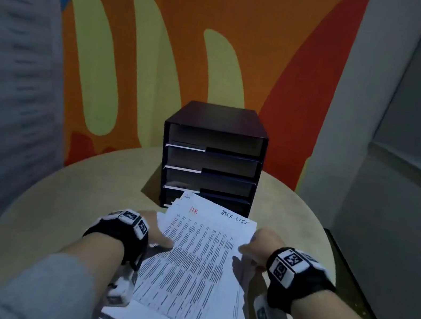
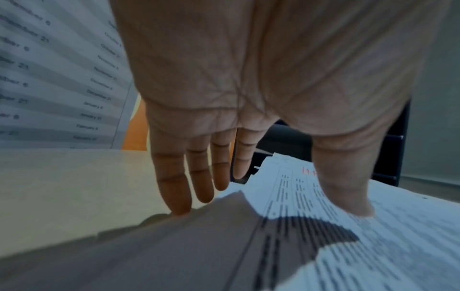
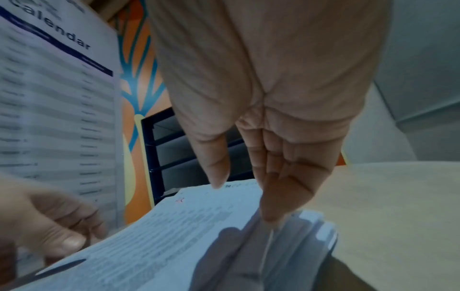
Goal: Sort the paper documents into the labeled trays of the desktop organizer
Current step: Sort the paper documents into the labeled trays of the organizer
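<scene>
my left hand (image 1: 154, 229) lies at the near left edge of the stack (image 1: 199, 264), thumb pressed flat on the top sheet (image 2: 348, 226), fingers (image 2: 174, 177) straight and running down past the edge toward the table (image 1: 55, 202); it pinches nothing that i can see. my right hand (image 1: 255, 247) is at the right edge, thumb over the top, and its fingers (image 3: 278, 193) are tucked between the sheets (image 3: 306, 224) there, so it has a thin pinch on the upper pages. the stack sits on the table, fanned and uneven, its far corner just before the organizer (image 1: 212, 157). the top sheet reads "hr" in red. i judge the paper light, limp and slippery sheet on sheet: lifted by one corner it will droop and the ones under may slide along. best to take it by both long edges, or by the right edge with a thumb on top. beyond, the organizer's trays are stacked, open toward me; their labels i cannot read.
</scene>
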`<state>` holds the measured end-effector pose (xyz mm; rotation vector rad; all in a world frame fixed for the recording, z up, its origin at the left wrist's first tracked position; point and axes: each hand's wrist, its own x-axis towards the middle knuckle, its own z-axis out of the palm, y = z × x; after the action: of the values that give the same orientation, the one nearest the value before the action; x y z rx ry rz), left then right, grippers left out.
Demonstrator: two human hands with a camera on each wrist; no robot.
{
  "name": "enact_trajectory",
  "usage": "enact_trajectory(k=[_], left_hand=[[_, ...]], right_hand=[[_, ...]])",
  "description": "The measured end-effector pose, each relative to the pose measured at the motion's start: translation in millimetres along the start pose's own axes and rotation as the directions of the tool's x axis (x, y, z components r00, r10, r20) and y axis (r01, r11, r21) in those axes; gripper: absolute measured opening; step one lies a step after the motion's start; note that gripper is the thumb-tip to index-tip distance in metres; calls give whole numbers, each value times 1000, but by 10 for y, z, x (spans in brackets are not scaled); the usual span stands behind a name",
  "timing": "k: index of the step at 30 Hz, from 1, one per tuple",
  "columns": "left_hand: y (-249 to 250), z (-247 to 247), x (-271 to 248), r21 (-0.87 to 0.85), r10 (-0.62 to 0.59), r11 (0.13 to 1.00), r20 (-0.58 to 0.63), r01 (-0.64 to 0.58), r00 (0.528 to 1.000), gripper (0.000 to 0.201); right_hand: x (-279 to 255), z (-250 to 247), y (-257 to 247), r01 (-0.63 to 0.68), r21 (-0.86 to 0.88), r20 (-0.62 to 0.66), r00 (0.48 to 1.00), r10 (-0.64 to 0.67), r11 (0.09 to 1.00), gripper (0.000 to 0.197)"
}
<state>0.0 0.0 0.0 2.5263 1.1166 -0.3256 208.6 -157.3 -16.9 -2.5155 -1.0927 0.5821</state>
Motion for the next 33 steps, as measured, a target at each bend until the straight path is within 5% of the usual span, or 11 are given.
enact_trajectory(k=[7, 13, 15, 19, 23, 33], left_hand=[[-141, 66, 196, -115, -40, 993, 10, 41, 999, 39], [-278, 123, 320, -169, -110, 981, -60, 98, 992, 57], [-275, 134, 331, -141, -77, 988, -74, 66, 994, 46], [-332, 134, 407, -242, -29, 970, -102, 4, 994, 24], [-359, 61, 509, -210, 1, 978, -40, -10, 999, 22], [-350, 31, 691, -133, 22, 991, 105, -8, 994, 28]], right_hand=[[168, 212, -12, -51, -20, -23, 998, 51, 998, 37], [287, 164, -158, -18, -219, -52, 999, 7, 976, 37], [337, 101, -185, -3, -264, -45, 999, -9, 964, 28], [524, 61, -148, 26, -286, -47, 998, -41, 958, 59], [676, 35, -153, 72, -243, 36, 997, -65, 967, 72], [797, 67, -117, 157, -321, 146, 983, -116, 934, 47]])
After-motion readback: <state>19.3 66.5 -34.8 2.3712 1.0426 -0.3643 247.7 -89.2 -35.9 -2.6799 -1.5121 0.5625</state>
